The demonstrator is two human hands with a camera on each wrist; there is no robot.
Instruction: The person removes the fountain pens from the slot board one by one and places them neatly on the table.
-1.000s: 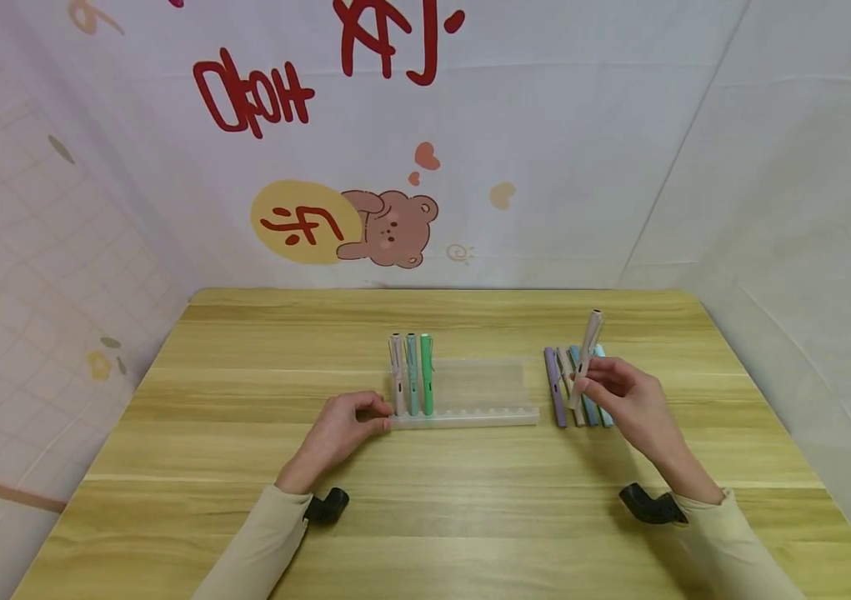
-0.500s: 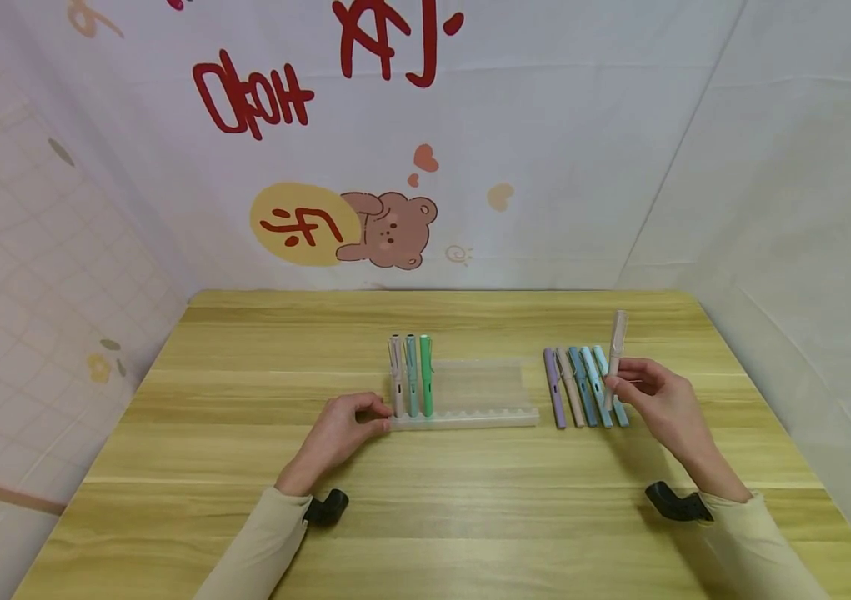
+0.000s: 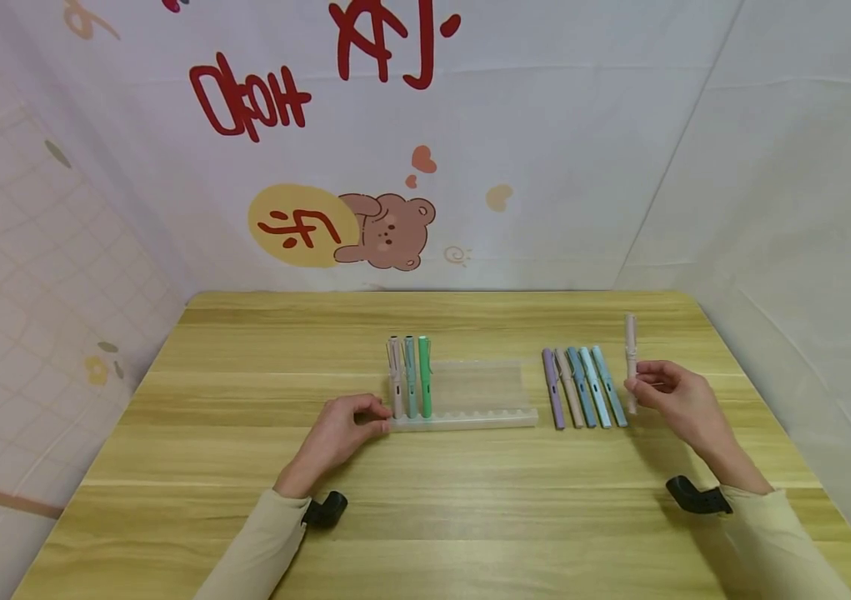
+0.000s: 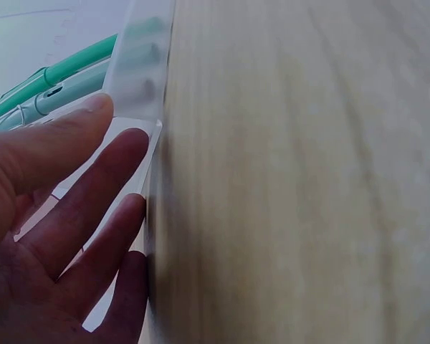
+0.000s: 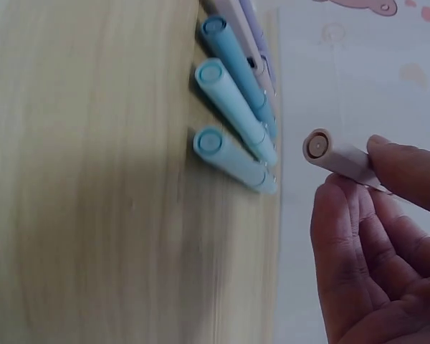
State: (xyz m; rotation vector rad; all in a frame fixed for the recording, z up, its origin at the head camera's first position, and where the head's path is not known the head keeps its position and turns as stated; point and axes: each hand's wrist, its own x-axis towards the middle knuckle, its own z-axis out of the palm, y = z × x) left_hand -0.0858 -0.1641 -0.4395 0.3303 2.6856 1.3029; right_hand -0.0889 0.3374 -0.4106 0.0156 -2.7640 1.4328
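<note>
My right hand (image 3: 683, 406) pinches a pale pink pen (image 3: 631, 354) between thumb and fingers, upright, just right of the row of lying pens. In the right wrist view one round end of this pen (image 5: 319, 145) faces the camera. My left hand (image 3: 342, 435) holds the left end of a clear pen stand (image 3: 470, 421), with thumb and index finger at its corner. A pinkish-grey pen (image 3: 395, 375), a grey-teal pen (image 3: 411, 375) and a green pen (image 3: 425, 375) stand side by side in its leftmost slots. In the left wrist view the thumb (image 4: 72, 140) partly covers the standing pens.
Right of the stand several pens lie in a row on the wooden table (image 3: 470, 517): a purple pen (image 3: 554, 387), a beige pen (image 3: 569, 387), a blue pen (image 3: 583, 387), a light-blue pen (image 3: 596, 387) and a pale teal pen (image 3: 610, 387). A printed curtain (image 3: 560, 125) hangs behind.
My right hand has moved right with the pink pen, from over the lying row to beyond its right end, and the pen has turned more upright. My left hand stays at the stand.
</note>
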